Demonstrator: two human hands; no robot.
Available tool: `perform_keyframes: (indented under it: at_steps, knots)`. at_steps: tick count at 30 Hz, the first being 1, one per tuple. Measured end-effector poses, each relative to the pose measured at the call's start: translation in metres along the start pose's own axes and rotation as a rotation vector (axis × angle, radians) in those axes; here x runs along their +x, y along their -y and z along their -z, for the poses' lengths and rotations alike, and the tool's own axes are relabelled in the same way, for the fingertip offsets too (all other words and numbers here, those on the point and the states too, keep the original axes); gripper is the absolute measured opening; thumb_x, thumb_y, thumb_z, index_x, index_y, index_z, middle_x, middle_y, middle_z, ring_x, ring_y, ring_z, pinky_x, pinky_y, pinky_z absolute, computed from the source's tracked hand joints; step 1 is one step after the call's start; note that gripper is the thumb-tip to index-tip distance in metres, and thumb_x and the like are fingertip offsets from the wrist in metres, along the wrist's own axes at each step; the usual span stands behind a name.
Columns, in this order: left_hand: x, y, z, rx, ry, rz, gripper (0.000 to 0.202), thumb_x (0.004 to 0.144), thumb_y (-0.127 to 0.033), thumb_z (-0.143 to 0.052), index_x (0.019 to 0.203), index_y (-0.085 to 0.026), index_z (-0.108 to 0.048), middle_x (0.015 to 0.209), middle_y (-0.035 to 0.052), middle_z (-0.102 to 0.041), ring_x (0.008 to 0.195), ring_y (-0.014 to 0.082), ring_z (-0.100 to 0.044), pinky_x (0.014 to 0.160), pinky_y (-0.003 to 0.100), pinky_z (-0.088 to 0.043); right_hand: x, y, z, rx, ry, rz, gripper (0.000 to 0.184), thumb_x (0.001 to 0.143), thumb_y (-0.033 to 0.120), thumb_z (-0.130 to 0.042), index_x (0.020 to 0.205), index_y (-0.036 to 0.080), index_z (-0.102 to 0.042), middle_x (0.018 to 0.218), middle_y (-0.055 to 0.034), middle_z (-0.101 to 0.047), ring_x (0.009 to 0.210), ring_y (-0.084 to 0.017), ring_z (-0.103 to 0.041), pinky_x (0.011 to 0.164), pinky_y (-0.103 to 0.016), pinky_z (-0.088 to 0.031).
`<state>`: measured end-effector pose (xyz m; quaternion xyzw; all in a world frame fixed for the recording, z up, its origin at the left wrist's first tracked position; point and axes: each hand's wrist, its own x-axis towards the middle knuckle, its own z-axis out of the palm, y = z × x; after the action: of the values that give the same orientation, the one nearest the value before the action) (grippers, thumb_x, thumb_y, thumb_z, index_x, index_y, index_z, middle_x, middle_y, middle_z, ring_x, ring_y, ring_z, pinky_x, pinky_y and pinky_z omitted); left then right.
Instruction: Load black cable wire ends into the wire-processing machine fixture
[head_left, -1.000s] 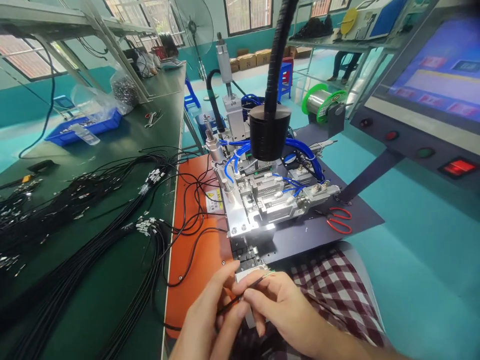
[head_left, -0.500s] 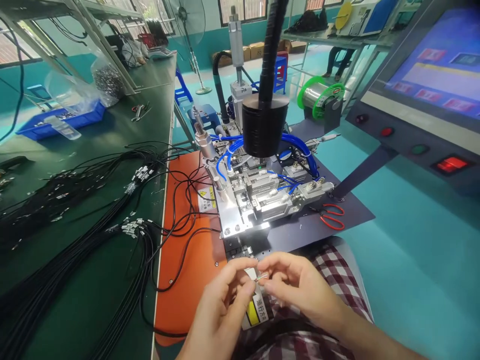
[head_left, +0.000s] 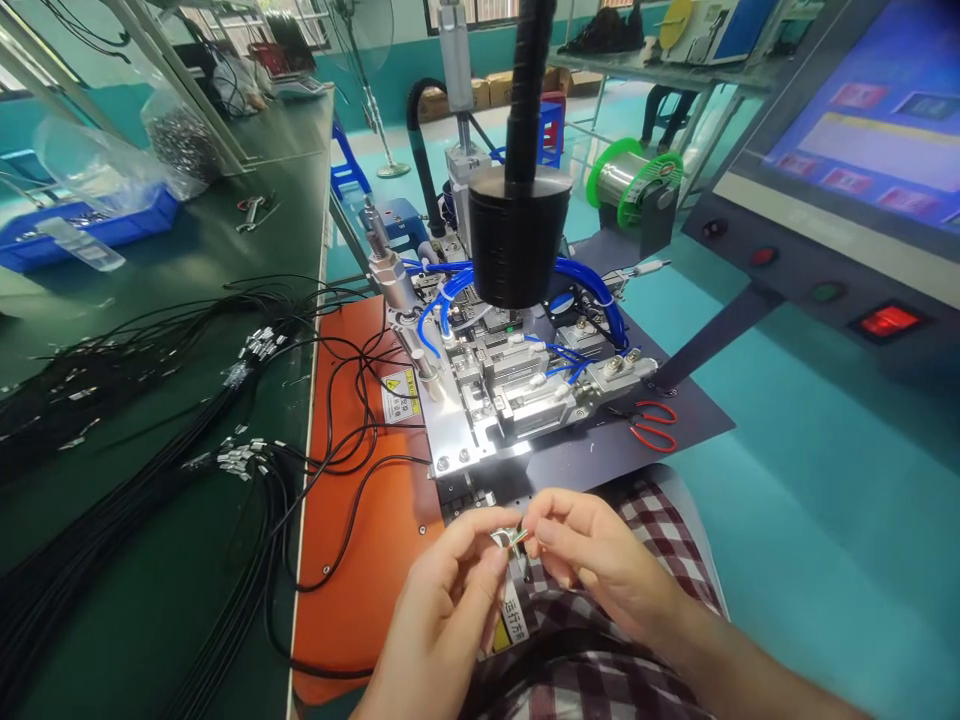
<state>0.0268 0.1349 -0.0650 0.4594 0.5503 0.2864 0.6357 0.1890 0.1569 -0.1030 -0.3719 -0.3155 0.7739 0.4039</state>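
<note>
In front of my lap, my left hand (head_left: pixel 450 590) pinches the end of a cable between thumb and index finger. Thin coloured wires (head_left: pixel 518 538), greenish and pale, fan out from that end. My right hand (head_left: pixel 600 550) closes its thumb and fingers on the wire tips, just to the right of the left fingertips. Most of the held cable is hidden by the fingers. Beyond the hands stands a metal machine fixture (head_left: pixel 525 390) with blue air tubes, under a black round nozzle (head_left: pixel 519 240).
Red-handled cutters (head_left: pixel 655 437) lie on the grey plate. Bundles of black cables (head_left: pixel 225 480) with metal connectors cover the green table at left. A blue tray (head_left: pixel 142 220) sits farther back. A control panel (head_left: pixel 847 200) stands at right, near a green wire spool (head_left: pixel 626 185).
My right fingers have shifted and closed up around the wire tips, with the hand slightly higher. The view has turned a little, so the surroundings appear farther left.
</note>
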Motion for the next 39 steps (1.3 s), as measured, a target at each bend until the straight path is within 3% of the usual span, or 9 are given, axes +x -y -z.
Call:
perform_keyframes:
  at_steps: [4,8,15,18,25,29,33,39]
  knots:
    - [0.000,0.000,0.000,-0.007,0.016,-0.022,0.032,0.089,-0.042,-0.051,0.113,-0.022,-0.060,0.057,-0.0043,-0.047,0.045,0.0095,-0.039,0.044,0.021,-0.032,0.001,-0.002,-0.001,0.000,0.015,0.014,0.025,0.077,0.035,-0.072,0.072,0.015,-0.060,0.058,0.0058,-0.051,0.046,-0.005,-0.036,0.047,-0.020,-0.026]
    - [-0.001,0.000,0.000,-0.021,0.017,-0.023,0.031,0.088,-0.041,-0.053,0.113,-0.022,-0.060,0.064,-0.0013,-0.055,0.046,0.0099,-0.043,0.045,0.022,-0.036,0.000,-0.002,-0.003,0.007,0.012,0.004,0.030,0.076,0.040,-0.073,0.071,0.015,-0.058,0.058,0.0054,-0.052,0.046,-0.005,-0.035,0.047,-0.021,-0.024]
    - [-0.002,0.006,0.000,-0.126,0.009,-0.021,0.031,0.088,-0.041,-0.054,0.114,-0.023,-0.054,0.056,-0.0058,-0.050,0.044,0.0094,-0.045,0.045,0.021,-0.035,-0.001,0.000,-0.010,-0.009,0.005,0.004,0.030,0.072,0.041,-0.075,0.069,0.016,-0.059,0.052,0.0074,-0.045,0.044,-0.006,-0.033,0.045,-0.021,-0.024]
    - [-0.002,0.008,-0.001,-0.155,-0.008,-0.024,0.034,0.088,-0.040,-0.054,0.117,-0.021,-0.051,0.056,-0.0045,-0.055,0.043,0.0094,-0.046,0.045,0.021,-0.036,-0.001,-0.008,-0.012,-0.016,-0.007,-0.003,0.034,0.069,0.045,-0.076,0.071,0.016,-0.059,0.054,0.0069,-0.046,0.043,-0.005,-0.033,0.043,-0.020,-0.024]
    - [0.000,0.006,-0.001,-0.175,0.008,-0.005,0.039,0.087,-0.043,-0.057,0.118,-0.021,-0.048,0.061,-0.0038,-0.057,0.045,0.0094,-0.052,0.044,0.019,-0.039,-0.003,-0.021,-0.004,-0.066,0.024,0.038,0.028,0.078,0.040,-0.071,0.075,0.015,-0.059,0.056,0.0067,-0.047,0.047,-0.006,-0.037,0.045,-0.019,-0.028]
    - [0.002,0.007,-0.003,-0.215,-0.020,0.031,0.029,0.084,-0.042,-0.061,0.102,-0.020,-0.056,0.055,-0.0047,-0.056,0.043,0.0085,-0.050,0.041,0.017,-0.030,-0.006,-0.011,-0.006,-0.187,0.039,0.044,0.033,0.078,0.046,-0.069,0.073,0.016,-0.056,0.055,0.0070,-0.045,0.047,-0.007,-0.038,0.046,-0.020,-0.031]
    - [0.003,0.009,-0.006,-0.246,-0.093,0.077,0.024,0.081,-0.041,-0.064,0.081,-0.018,-0.059,0.037,-0.0083,-0.046,0.035,0.0056,-0.037,0.040,0.016,-0.023,-0.008,-0.010,-0.006,-0.260,0.021,0.023,0.032,0.078,0.045,-0.068,0.071,0.016,-0.056,0.055,0.0071,-0.045,0.048,-0.007,-0.039,0.047,-0.020,-0.031]
    - [0.005,0.007,-0.006,-0.197,-0.124,0.086,0.031,0.077,-0.047,-0.066,0.077,-0.017,-0.060,0.039,-0.0088,-0.041,0.037,0.0044,-0.032,0.040,0.016,-0.023,-0.004,-0.004,0.002,-0.269,0.012,0.007,0.033,0.075,0.047,-0.070,0.074,0.016,-0.059,0.059,0.0049,-0.049,0.048,-0.008,-0.043,0.047,-0.021,-0.034]
